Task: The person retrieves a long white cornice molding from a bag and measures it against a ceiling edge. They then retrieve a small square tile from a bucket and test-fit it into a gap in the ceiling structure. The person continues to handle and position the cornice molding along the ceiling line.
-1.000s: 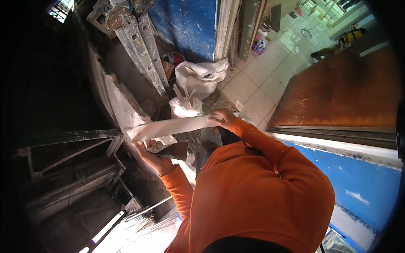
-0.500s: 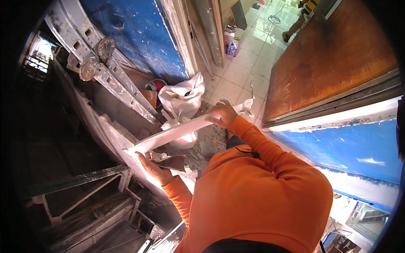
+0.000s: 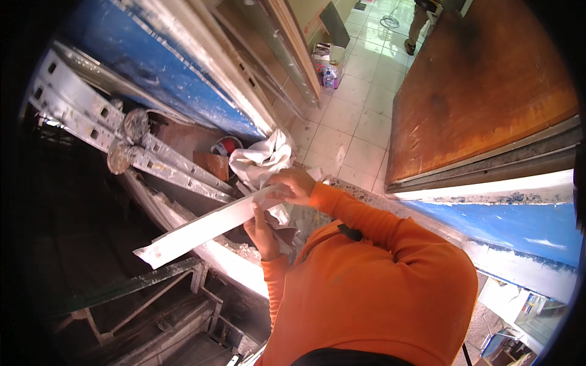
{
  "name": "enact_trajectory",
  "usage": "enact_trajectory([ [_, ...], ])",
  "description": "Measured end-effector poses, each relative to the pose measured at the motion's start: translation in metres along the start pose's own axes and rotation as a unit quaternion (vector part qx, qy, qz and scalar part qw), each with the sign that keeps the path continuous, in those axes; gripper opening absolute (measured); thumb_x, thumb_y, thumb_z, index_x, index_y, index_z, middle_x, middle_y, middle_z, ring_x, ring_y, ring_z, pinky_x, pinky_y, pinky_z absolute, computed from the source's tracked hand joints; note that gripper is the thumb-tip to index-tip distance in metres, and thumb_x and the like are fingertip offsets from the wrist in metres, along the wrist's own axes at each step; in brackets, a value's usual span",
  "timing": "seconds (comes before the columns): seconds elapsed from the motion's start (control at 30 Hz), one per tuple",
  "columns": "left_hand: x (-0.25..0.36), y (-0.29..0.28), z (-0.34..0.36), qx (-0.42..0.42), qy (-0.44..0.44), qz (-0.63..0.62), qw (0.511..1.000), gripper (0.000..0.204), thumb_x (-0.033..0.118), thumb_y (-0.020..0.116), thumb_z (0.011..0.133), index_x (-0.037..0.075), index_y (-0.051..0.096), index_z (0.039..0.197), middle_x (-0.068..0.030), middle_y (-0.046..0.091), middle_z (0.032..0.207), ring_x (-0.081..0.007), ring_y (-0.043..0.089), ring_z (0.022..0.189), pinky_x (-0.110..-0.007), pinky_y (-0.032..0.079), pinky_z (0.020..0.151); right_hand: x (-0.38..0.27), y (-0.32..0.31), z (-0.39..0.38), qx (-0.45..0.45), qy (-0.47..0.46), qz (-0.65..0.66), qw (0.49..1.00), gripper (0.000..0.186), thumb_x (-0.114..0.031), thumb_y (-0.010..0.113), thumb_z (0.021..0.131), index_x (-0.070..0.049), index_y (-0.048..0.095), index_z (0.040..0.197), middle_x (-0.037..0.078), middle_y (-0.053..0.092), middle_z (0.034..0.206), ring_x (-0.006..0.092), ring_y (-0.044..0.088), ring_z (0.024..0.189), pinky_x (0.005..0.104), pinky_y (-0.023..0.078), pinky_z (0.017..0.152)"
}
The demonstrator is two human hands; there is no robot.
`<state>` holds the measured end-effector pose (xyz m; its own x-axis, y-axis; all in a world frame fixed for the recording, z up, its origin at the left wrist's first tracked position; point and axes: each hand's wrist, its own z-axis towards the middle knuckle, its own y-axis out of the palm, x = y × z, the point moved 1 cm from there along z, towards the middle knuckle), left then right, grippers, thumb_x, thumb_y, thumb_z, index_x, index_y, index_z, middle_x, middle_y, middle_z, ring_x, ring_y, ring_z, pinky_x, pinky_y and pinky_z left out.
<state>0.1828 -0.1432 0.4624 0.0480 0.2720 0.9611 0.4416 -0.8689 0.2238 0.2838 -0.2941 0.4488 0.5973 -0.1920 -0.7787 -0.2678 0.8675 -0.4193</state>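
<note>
Left hand (image 3: pixel 262 238) and right hand (image 3: pixel 294 185), both closed on the white strip (image 3: pixel 198 232) toward its right end; unsupported leftward weight could tip it.

Tiled floor (image 3: pixel 354 116) with coiled cable (image 3: pixel 389 22)

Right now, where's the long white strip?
In the head view, the long white strip slants left of centre, just below the metal ladder in the picture, with the left hand and right hand on its upper-right part.
</note>
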Motion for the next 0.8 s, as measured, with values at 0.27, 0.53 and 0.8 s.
enact_trajectory([
  [0.27,0.014,0.091,0.04,-0.053,0.034,0.12,0.991,0.037,0.035,0.064,0.101,0.001,0.066,0.086,0.0001,0.059,0.066,-0.0054,0.049,0.054,-0.022,0.034,0.049,0.039,-0.064,-0.005,0.036,0.167,0.259,0.951,0.03,-0.028,0.069,0.095,-0.001,0.067,0.106,0.015,0.071,0.098,0.0228,0.069,0.089,0.0362,0.053,0.08],
  [0.53,0.012,0.201,0.068,-0.121,0.049,0.188,0.974,0.033,0.032,0.066,0.098,-0.001,0.069,0.095,0.0005,0.058,0.067,-0.0053,0.048,0.05,-0.023,0.034,0.039,0.099,-0.142,-0.033,0.047,0.134,-0.022,0.99,0.077,-0.034,0.084,0.078,-0.005,0.049,0.14,0.02,0.057,0.133,0.0371,0.054,0.12,0.0458,0.043,0.102],
  [0.8,-0.009,0.293,0.127,-0.206,-0.014,0.136,0.969,0.03,0.03,0.062,0.102,0.001,0.065,0.093,0.0027,0.056,0.068,-0.0037,0.043,0.052,-0.023,0.033,0.046,0.169,-0.176,-0.037,0.163,0.225,-0.112,0.954,0.075,-0.032,0.084,0.073,-0.003,0.052,0.134,0.021,0.06,0.121,0.0402,0.056,0.113,0.0469,0.045,0.1],
])
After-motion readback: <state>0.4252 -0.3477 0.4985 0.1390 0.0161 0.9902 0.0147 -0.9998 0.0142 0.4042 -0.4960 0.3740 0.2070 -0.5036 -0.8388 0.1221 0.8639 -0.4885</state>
